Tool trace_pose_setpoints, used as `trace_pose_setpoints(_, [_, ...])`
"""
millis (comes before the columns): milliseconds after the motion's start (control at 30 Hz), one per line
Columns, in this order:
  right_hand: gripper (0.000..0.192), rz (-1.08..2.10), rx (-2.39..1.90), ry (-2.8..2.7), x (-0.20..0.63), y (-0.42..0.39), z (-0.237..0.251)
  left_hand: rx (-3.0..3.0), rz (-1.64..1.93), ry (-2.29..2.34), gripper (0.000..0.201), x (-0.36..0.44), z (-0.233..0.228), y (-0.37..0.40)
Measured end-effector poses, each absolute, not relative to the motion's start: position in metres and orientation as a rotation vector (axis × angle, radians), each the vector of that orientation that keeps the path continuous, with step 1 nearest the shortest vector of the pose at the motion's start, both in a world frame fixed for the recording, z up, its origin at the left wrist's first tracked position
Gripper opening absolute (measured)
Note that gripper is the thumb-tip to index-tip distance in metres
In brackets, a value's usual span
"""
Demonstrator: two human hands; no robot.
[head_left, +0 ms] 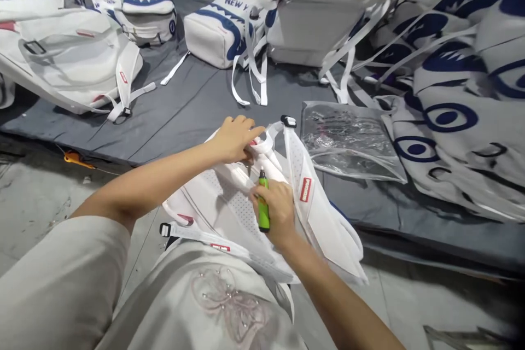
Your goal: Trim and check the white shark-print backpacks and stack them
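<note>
Both hands worked on a white backpack (246,202) on the lap: left hand (235,136) pinched its top strap, right hand (276,210) gripped a green lighter (263,202). Beyond the backpack, the grey mat (192,104) lay open. Farther bags (223,27) read "NEW Y".

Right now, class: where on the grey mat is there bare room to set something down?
Bare mat lies between the left backpack and the plastic bag, beyond the left hand. The right side is crowded with piled backpacks and straps.
</note>
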State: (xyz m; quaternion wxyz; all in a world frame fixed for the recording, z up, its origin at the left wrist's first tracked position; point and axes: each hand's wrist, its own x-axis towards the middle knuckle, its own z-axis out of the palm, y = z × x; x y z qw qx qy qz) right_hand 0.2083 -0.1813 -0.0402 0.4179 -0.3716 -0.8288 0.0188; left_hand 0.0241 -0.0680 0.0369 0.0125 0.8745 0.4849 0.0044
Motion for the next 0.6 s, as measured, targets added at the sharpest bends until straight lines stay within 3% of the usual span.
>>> trace_pose_setpoints(67, [0.021, 0.079, -0.926, -2.108, 0.214, -0.186, -0.046, 2.757, 0.000, 1.422, 0.080, 0.025, 0.026, -0.059])
trace_pose_setpoints(300, [0.032, 0.159, -0.893, -2.040, 0.220, -0.173, -0.060, 2.989, -0.018, 1.351, 0.134, 0.024, 0.008, -0.080])
trace_pose_setpoints(400, [0.033, 0.220, -0.905, -1.966, 0.216, -0.169, -0.066, 2.977, -0.076, 1.398, 0.132, 0.029, 0.001, -0.081])
trace_pose_setpoints(600, [0.036, 0.261, -0.917, -1.985, 0.219, -0.167, -0.067, 2.941, -0.077, 1.457, 0.103, 0.032, 0.001, -0.075])
